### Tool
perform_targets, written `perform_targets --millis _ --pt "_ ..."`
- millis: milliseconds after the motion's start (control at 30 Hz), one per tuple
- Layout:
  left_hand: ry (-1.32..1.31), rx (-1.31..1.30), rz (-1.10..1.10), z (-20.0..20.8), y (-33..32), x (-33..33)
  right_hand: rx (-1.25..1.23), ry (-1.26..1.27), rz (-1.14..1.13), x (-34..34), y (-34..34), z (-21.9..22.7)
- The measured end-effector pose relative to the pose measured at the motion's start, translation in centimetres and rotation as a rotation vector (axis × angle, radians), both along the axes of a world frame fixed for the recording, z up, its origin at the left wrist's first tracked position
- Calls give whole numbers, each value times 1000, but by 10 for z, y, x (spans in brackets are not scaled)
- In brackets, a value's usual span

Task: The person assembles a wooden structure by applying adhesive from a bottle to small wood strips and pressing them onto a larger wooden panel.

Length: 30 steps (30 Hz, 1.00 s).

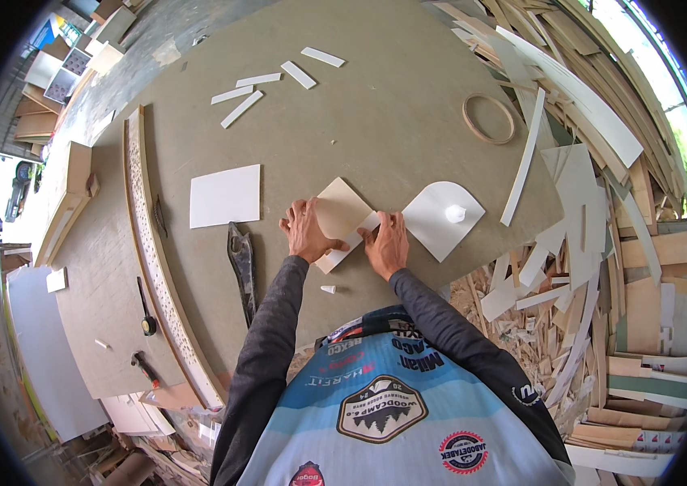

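Note:
A tan square board point(343, 204) lies turned cornerwise before me, with a white strip point(349, 249) along its lower right edge. My left hand point(306, 233) is closed over the board's left side, thumb against the strip. At the strip's upper end, my right hand point(388, 243) pinches it between thumb and fingers. Just right of that hand is a white panel point(434, 231) with one rounded corner, carrying a small white bottle or lump point(455, 214) whose kind is unclear. A small white cone-shaped cap point(328, 289) lies below the board.
Left of my hands are a white rectangular panel point(226, 197) and a long black tool point(242, 263). Several white strips point(299, 74) lie at the far side. A wooden ring point(489, 118) and stacked offcuts point(586, 202) are at right. A long raised strip point(149, 243) crosses the left.

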<state>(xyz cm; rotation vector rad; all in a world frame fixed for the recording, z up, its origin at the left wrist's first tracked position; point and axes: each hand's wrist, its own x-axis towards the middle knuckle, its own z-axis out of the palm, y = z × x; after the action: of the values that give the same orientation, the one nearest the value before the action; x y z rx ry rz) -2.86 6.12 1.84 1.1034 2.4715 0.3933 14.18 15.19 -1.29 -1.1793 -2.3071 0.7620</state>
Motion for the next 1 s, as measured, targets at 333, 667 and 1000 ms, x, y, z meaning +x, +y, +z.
perform_targets --millis 333,667,1000 --pt "1 26 54 -4 -3 -1 -61 26 86 -9 12 -6" --pt "36 115 518 -20 -20 30 -130 86 369 -38 54 -11" --pt "-392 475 507 5 -39 9 -471 290 343 -11 63 -6"
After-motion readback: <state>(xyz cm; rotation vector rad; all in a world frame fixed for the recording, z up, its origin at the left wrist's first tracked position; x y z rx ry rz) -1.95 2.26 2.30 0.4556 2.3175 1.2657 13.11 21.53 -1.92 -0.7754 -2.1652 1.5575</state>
